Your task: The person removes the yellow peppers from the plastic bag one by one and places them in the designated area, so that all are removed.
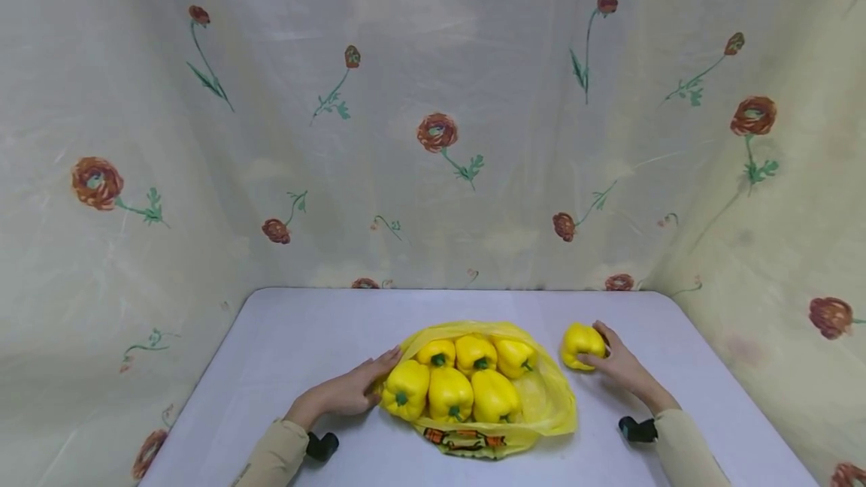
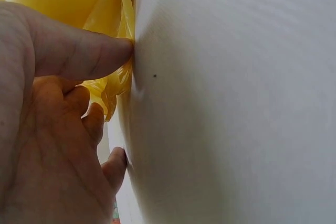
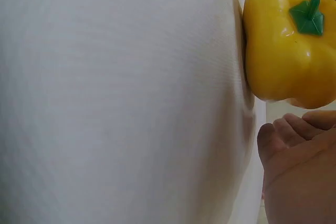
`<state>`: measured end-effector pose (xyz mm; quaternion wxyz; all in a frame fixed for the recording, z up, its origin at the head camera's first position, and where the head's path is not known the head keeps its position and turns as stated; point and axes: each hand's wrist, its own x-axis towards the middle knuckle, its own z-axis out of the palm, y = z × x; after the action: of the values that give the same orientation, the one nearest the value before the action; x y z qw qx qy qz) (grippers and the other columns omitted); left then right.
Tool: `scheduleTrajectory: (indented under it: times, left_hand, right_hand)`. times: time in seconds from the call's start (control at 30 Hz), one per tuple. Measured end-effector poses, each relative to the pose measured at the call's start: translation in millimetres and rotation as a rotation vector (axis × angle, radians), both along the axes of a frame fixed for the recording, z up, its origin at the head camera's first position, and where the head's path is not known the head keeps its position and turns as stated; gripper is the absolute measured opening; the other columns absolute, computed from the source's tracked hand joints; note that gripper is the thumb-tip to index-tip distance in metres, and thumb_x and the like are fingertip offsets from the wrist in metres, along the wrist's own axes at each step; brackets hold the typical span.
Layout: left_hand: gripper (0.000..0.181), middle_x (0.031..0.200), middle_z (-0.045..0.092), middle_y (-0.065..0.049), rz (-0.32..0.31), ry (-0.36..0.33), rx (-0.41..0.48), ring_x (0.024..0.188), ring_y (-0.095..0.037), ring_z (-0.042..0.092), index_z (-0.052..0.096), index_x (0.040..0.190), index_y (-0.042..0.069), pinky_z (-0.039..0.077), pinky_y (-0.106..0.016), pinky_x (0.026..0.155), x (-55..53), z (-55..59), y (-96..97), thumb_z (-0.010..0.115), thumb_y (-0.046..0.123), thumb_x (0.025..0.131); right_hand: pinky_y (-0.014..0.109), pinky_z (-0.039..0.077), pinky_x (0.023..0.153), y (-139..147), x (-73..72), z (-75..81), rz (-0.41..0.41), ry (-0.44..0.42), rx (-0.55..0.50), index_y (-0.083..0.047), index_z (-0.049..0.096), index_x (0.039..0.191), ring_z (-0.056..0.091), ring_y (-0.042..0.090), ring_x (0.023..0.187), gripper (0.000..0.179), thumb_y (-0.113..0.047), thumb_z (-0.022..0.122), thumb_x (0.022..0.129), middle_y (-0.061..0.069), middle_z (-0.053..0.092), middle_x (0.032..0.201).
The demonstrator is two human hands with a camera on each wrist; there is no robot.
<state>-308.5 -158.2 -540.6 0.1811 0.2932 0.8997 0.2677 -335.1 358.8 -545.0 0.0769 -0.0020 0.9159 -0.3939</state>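
Observation:
A yellow plastic bag (image 1: 556, 404), its mouth spread wide, lies on the table with several yellow bell peppers (image 1: 449, 394) inside. At the bag's left side is my left hand (image 1: 352, 388), its fingers lying along the yellow plastic. The left wrist view shows its thumb (image 2: 79, 53) stretched out against the bag near the tabletop. To the right of the bag, a single yellow bell pepper (image 1: 579, 346) with a green stem rests on the table. My right hand (image 1: 619, 361) spans it, thumb on one side and fingers on the other. In the right wrist view, a gap shows between the lower fingers (image 3: 286, 132) and the pepper.
The white table (image 1: 304, 322) has rounded far corners. A flower-printed curtain (image 1: 433, 231) hangs behind it and along both sides. Black wrist devices (image 1: 322, 446) sit at both beige sleeves. Orange and black print marks the bag's front.

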Motion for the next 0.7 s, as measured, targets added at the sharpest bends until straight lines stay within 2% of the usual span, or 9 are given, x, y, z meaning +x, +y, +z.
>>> scheduleTrajectory:
  times: [0.23, 0.47, 0.7]
  left_hand:
    - [0.08, 0.164, 0.006, 0.004, 0.01, -0.01, -0.011, 0.151, -0.02, 0.009, 0.01, 0.156, 0.022, 0.01, -0.049, 0.122, -0.5, 0.6, 1.1, 0.052, 0.008, 0.089]
    - [0.081, 0.164, 0.005, 0.005, 0.009, 0.002, -0.013, 0.151, -0.019, 0.008, 0.008, 0.156, 0.021, 0.01, -0.049, 0.122, -0.8, 0.2, 0.4, 0.052, 0.008, 0.089]
    - [0.081, 0.164, 0.005, 0.005, 0.005, 0.005, -0.012, 0.151, -0.019, 0.008, 0.009, 0.156, 0.021, 0.01, -0.049, 0.122, -0.8, 0.2, 0.0, 0.051, 0.007, 0.089]
  right_hand:
    - [0.068, 0.013, 0.113, 1.0, 0.5, 1.0, -0.03, -0.055, 0.007, -0.002, -0.017, 0.152, 0.005, 0.052, 0.143, 0.12, -0.058, 0.065, 0.083, 0.03, -0.005, 0.158]
    - [0.066, 0.015, 0.113, 2.4, 0.3, 2.8, -0.04, -0.053, -0.039, -0.003, -0.022, 0.15, 0.006, 0.054, 0.142, 0.123, -0.056, 0.066, 0.083, 0.031, -0.011, 0.157]
    - [0.062, 0.017, 0.115, 5.6, 5.1, 10.0, -0.031, -0.013, -0.07, -0.002, -0.019, 0.151, 0.007, 0.053, 0.143, 0.116, -0.051, 0.064, 0.087, 0.031, -0.01, 0.157]
